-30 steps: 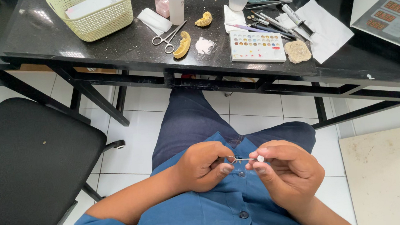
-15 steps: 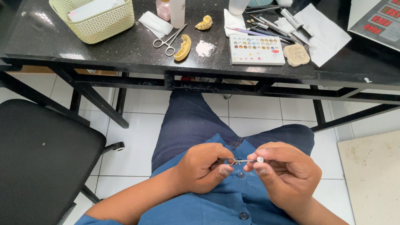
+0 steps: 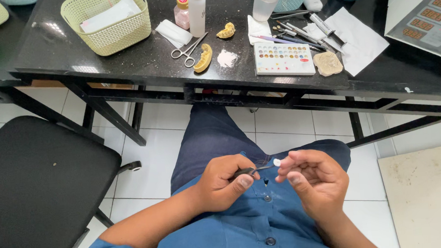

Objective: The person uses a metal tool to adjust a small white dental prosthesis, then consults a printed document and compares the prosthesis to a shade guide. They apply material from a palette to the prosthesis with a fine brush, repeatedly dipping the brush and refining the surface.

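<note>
Head view: over the lap, well below the desk (image 3: 121,63) front edge, the left hand (image 3: 224,184) is clamped on a thin metal tool (image 3: 255,169); the right hand (image 3: 314,182) pinches a small white tooth piece (image 3: 277,162) at its tip. Best done with both wrists braced and light pressure.

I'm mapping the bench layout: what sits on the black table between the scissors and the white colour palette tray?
In the head view, a yellow dental cast lies right beside the scissors, then a white powder patch before the palette tray.
</note>
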